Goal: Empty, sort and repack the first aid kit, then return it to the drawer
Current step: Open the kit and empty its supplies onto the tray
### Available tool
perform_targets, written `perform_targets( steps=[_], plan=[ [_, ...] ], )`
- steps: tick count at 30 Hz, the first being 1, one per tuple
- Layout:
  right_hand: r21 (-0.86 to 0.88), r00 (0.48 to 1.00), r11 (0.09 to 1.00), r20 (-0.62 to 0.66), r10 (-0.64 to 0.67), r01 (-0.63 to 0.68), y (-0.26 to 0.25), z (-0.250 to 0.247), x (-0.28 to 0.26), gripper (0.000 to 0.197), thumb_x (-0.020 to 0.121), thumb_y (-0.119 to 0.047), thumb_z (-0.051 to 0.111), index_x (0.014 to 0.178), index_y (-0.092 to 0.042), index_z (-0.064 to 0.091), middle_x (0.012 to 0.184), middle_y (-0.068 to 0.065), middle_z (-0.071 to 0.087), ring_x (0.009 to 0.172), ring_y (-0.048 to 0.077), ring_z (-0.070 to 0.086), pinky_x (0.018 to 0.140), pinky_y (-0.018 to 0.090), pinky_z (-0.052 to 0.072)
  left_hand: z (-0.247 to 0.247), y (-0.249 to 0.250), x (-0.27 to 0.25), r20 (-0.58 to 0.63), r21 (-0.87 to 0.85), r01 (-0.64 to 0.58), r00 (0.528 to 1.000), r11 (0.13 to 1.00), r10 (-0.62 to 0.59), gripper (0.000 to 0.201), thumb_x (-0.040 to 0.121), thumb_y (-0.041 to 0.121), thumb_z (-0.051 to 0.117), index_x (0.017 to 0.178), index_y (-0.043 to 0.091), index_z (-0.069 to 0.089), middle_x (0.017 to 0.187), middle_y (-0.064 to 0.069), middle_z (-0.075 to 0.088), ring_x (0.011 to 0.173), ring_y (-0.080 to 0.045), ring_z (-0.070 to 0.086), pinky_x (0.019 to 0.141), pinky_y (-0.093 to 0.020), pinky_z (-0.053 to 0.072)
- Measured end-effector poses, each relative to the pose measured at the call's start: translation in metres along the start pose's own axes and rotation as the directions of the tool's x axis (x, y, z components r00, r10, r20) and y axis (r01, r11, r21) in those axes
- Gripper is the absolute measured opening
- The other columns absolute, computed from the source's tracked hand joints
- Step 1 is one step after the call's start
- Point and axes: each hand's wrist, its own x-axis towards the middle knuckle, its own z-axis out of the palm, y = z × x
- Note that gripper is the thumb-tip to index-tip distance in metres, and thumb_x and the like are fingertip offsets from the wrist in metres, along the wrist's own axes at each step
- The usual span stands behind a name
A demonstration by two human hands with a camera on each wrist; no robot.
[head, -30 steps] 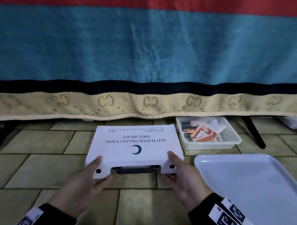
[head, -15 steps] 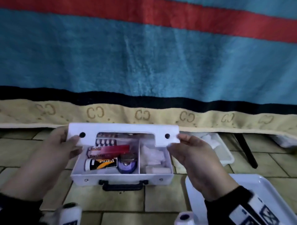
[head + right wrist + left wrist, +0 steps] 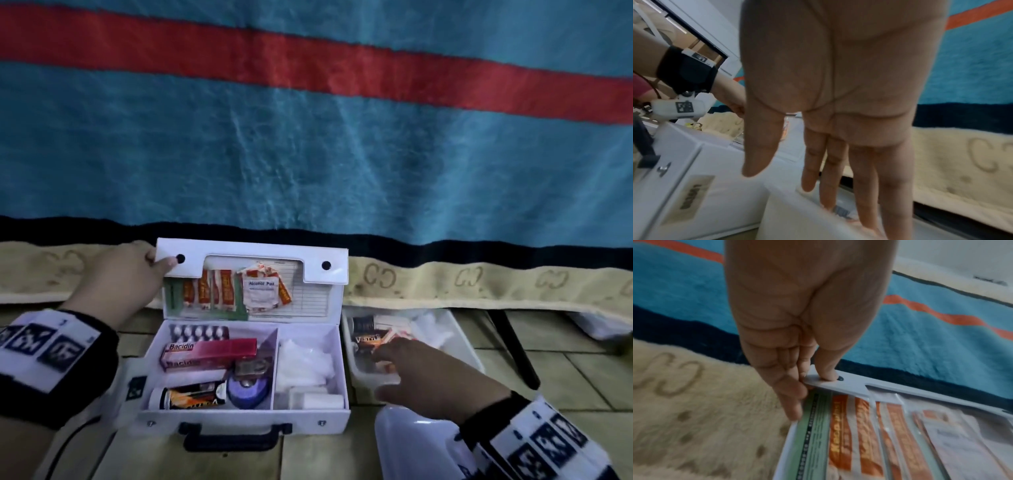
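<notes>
Raised since earlier, lid [image 3: 251,262] shows seemingly plaster strips [image 3: 209,291].

The room is dim, its colours muted and cool, and the floor beneath the left hand [image 3: 113,287] sinks into soft shadow. The right hand [image 3: 421,373] smears with motion blur, as does the white tray edge just under its wrist. Close up, both palms fill the wrist views out of focus, and straight lines bow toward the edges.
</notes>
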Motion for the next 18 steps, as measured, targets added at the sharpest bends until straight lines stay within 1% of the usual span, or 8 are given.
perform_targets(
  steps=[3,5,7,9,11,15,17,18],
  plan=[
    [-0.042,0.997,0.999,-0.070,0.032,-0.035,0.000,0.009,0.006,0.052,0.082,-0.047,0.060,0.130,-0.028,0.050,0.128,-0.001,0.056,0.115,0.019,0.053,0.097,0.031,0.042,0.004,0.001,0.002,-0.012,-0.045,0.032,0.999,0.998,-0.032,0.036,0.086,0.032,0.064,0.065,0.004,0.054,0.066,-0.017,0.063,0.068,-0.032,0.060,0.059,-0.033,0.042],
    [-0.145,0.995,0.987,-0.079,0.055,-0.066,-0.005,0.014,0.008,0.054,0.082,-0.051,0.057,0.127,-0.022,0.049,0.128,0.004,0.053,0.116,0.025,0.052,0.097,0.035,0.042,0.001,-0.002,0.001,-0.029,-0.132,0.072,0.997,0.989,-0.076,0.039,0.076,0.041,0.072,0.065,0.008,0.054,0.068,-0.017,0.066,0.071,-0.033,0.064,0.067,-0.038,0.051],
    [-0.229,0.994,0.971,-0.091,0.056,-0.076,-0.012,0.016,0.009,0.053,0.085,-0.050,0.053,0.126,-0.017,0.046,0.126,0.008,0.050,0.115,0.028,0.052,0.093,0.036,0.041,-0.001,-0.001,-0.006,-0.093,-0.149,0.087,0.990,0.985,-0.101,0.044,0.068,0.046,0.076,0.069,0.011,0.049,0.075,-0.015,0.066,0.076,-0.034,0.064,0.073,-0.042,0.053],
    [-0.267,0.993,0.962,-0.111,0.025,-0.054,-0.016,0.016,0.009,0.047,0.087,-0.046,0.049,0.122,-0.014,0.047,0.124,0.010,0.049,0.110,0.029,0.054,0.088,0.035,0.042,-0.002,0.003,-0.016,-0.181,-0.047,0.041,0.982,0.998,-0.049,0.038,0.071,0.035,0.079,0.080,0.012,0.050,0.082,-0.015,0.061,0.079,-0.035,0.060,0.075,-0.042,0.049],
    [-0.256,0.991,0.966,-0.135,-0.008,-0.027,-0.017,0.014,0.008,0.043,0.086,-0.043,0.049,0.117,-0.015,0.050,0.121,0.009,0.051,0.107,0.029,0.056,0.084,0.034,0.043,-0.005,0.015,-0.030,-0.215,-0.016,-0.030,0.976,0.999,0.026,0.029,0.075,0.026,0.076,0.085,0.014,0.052,0.080,-0.010,0.057,0.071,-0.029,0.055,0.069,-0.039,0.047],
    [-0.242,0.985,0.969,-0.153,-0.080,0.041,-0.013,0.013,0.010,0.036,0.084,-0.042,0.051,0.107,-0.015,0.055,0.114,0.009,0.057,0.103,0.029,0.058,0.072,0.032,0.036,-0.012,0.056,-0.069,-0.085,-0.066,-0.155,0.985,0.986,0.149,0.025,0.079,0.024,0.072,0.068,0.026,0.049,0.069,0.001,0.050,0.060,-0.014,0.049,0.054,-0.029,0.035],
    [-0.222,0.983,0.973,-0.158,-0.093,0.056,-0.013,0.015,0.010,0.036,0.084,-0.042,0.052,0.105,-0.014,0.055,0.111,0.009,0.058,0.102,0.029,0.059,0.070,0.031,0.037,-0.011,0.083,-0.094,0.061,-0.117,-0.244,0.966,0.963,0.252,0.019,0.080,0.027,0.070,0.070,0.029,0.053,0.075,0.005,0.054,0.063,-0.008,0.051,0.051,-0.022,0.035],
    [-0.202,0.983,0.977,-0.156,-0.097,0.065,-0.012,0.016,0.011,0.035,0.084,-0.042,0.052,0.104,-0.013,0.055,0.110,0.010,0.059,0.101,0.029,0.060,0.069,0.031,0.037,-0.008,0.096,-0.105,0.145,-0.164,-0.289,0.939,0.943,0.313,0.015,0.082,0.028,0.068,0.074,0.029,0.055,0.077,0.008,0.055,0.065,-0.004,0.052,0.050,-0.016,0.036]
  ],
)
